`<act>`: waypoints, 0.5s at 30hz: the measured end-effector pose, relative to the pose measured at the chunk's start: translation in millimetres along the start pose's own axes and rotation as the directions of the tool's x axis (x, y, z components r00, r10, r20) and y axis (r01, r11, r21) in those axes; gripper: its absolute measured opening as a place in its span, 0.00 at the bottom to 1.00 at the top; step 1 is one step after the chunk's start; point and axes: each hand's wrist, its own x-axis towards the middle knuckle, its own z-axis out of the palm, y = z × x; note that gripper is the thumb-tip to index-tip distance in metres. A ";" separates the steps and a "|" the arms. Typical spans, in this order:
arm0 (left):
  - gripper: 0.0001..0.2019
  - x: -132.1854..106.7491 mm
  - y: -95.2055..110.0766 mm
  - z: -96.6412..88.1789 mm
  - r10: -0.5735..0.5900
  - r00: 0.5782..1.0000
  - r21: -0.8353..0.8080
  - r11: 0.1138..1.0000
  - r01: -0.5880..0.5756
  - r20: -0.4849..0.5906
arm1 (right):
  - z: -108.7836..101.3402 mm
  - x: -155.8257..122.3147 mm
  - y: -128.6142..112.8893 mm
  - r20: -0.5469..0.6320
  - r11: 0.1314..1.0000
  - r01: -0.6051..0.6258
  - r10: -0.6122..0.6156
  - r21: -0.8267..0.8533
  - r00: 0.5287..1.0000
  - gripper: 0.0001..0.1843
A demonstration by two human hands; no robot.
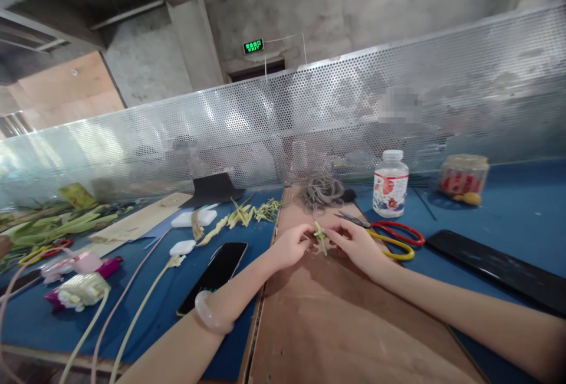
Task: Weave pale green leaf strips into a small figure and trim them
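A small pale-green knotted leaf piece (321,236) is held over the brown board (318,325), with thin ends sticking out above and below. My left hand (295,243) is closed, its fingertips pinching the piece's left side. From the other side my right hand (357,245) grips it with bent fingers. Just beyond my right hand lie scissors (400,235) with red and yellow handles, blades toward the middle. A bundle of grey cord (322,194) rests at the far end of the board. Exactly how the leaf strips cross is too small to make out.
A white-capped bottle (391,186), a clear jar (464,176) and a black phone (495,266) are to the right. At left are another phone (214,275), charging cables (140,313), leaf pieces (241,214) and green husks (66,225). A perforated metal screen (247,118) borders the back.
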 end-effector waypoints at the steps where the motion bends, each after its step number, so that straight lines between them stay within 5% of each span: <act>1: 0.10 -0.3 0.7 0.5 -0.010 1.000 -0.009 1.000 0.010 0.000 | -0.1 -0.2 0.3 0.007 1.000 -0.002 0.001 0.009 1.000 0.13; 15: 0.08 -0.8 3.7 3.1 0.020 1.000 0.058 0.998 -0.019 -0.017 | -1.0 -3.6 -9.9 0.062 1.000 -0.001 -0.001 0.023 0.998 0.11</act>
